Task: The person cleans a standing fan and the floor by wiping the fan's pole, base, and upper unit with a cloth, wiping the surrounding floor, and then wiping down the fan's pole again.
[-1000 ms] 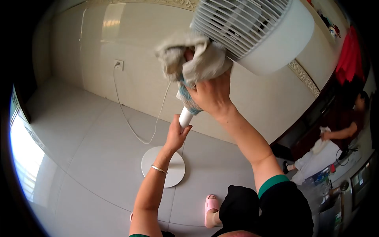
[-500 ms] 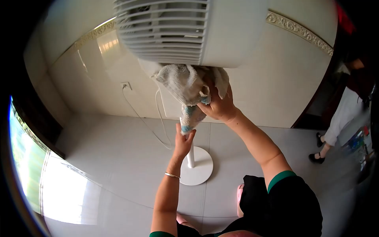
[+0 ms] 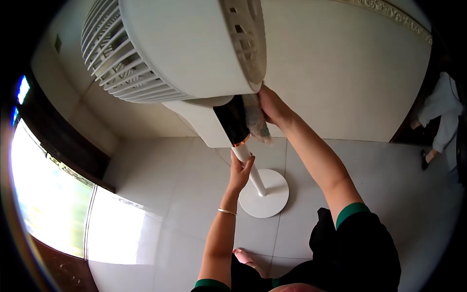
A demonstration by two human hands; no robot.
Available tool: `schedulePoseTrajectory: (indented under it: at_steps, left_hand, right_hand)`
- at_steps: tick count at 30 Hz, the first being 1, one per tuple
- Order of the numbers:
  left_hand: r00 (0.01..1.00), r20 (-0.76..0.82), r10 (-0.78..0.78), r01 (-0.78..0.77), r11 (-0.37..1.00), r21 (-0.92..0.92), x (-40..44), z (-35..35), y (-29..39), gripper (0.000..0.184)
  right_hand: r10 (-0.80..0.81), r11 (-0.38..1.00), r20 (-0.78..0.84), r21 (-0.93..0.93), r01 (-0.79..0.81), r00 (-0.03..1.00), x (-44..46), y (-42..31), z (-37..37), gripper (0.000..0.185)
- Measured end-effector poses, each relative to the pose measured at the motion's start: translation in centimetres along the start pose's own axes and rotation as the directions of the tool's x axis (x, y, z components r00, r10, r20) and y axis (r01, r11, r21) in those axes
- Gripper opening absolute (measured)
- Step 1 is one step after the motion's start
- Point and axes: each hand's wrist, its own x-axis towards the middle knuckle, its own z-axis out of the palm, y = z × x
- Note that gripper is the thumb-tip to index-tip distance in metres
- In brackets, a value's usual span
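Note:
A white pedestal fan (image 3: 180, 46) fills the top of the view, its slatted grille facing left. My left hand (image 3: 240, 171) is closed around the fan's white pole just below the copper ring. Above that ring is a glossy black panel (image 3: 230, 119) on the neck. My right hand (image 3: 273, 107) is behind the neck, under the fan head, holding a greyish cloth (image 3: 256, 119) that hangs down beside the black panel. Its fingertips are partly hidden by the fan head. The round white base (image 3: 265, 194) stands on the floor.
Grey floor tiles (image 3: 189, 194) run around the base, and a pale wall (image 3: 335, 82) rises behind. A bright window or doorway (image 3: 53, 190) is at the left. Another person's light trousers (image 3: 442, 112) and dark shoe show at the far right.
The fan head now shows more of its side. The cloth has moved from the front of the neck to its right side with my right hand, uncovering the black panel. My left hand stays on the pole.

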Motion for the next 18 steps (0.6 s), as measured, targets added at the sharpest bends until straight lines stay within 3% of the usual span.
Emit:
schedulePoseTrajectory:
  at_steps: [4, 6, 8, 9, 10, 12, 13, 15, 17, 18]
  left_hand:
    - [1.0, 0.011, -0.023, 0.023, 1.0, -0.018, 0.0, 0.1, 0.3, 0.036]
    - [0.999, 0.011, -0.032, 0.032, 0.999, 0.013, 0.0, -0.1, 0.2, 0.035]
    - [0.999, 0.029, -0.034, 0.032, 0.998, 0.058, 0.1, -0.2, 0.4, 0.034]
    - [0.998, 0.016, -0.058, 0.057, 0.997, 0.059, -0.1, 0.0, 0.9, 0.02]
    - [0.997, 0.025, -0.07, 0.068, 0.995, 0.072, -0.2, 0.1, 1.1, 0.02]
    - [0.997, -0.024, -0.077, 0.077, 0.997, 0.029, -0.2, 0.2, 1.0, 0.023]
    - [0.999, 0.01, -0.052, 0.051, 0.996, 0.08, -0.1, -0.3, 0.0, 0.033]
    - [0.999, 0.051, 0.007, -0.015, 0.989, 0.147, -0.1, -0.6, 0.1, 0.047]
    - [0.997, 0.064, 0.041, -0.051, 0.984, 0.171, -0.4, -0.6, 1.1, 0.05]
    - [0.997, 0.07, 0.017, -0.027, 0.989, 0.148, -0.4, -0.8, 0.5, 0.052]
  right_hand:
    - [-0.008, 0.999, 0.117, 0.05, 0.002, 0.993, 1.9, 0.3, -0.2, 0.056]
    - [0.032, 0.999, 0.217, -0.009, -0.031, 0.976, 1.7, -0.4, 0.2, 0.056]
    - [0.029, 0.999, 0.204, -0.026, -0.024, 0.979, 1.4, 0.0, 0.3, 0.056]
    - [0.029, 0.998, 0.193, -0.055, -0.018, 0.981, 1.2, 0.4, 0.4, 0.056]
    - [0.029, 0.999, 0.185, -0.038, -0.022, 0.982, 1.2, 1.9, 0.1, 0.056]
    - [-0.161, 0.986, 0.162, -0.007, 0.164, 0.974, 1.5, 5.5, -0.5, 0.057]
    - [-0.034, 0.998, 0.128, 0.052, 0.027, 0.991, 0.8, 6.8, -0.4, 0.06]
    - [0.068, 0.983, 0.183, 0.158, -0.098, 0.981, -0.3, 12.1, -2.2, 0.058]
    - [0.044, 0.996, 0.201, 0.07, -0.059, 0.979, -4.0, 14.3, -1.3, 0.055]
    - [-0.016, 0.999, 0.068, -0.045, 0.019, 0.998, -4.0, 18.4, -1.5, 0.051]
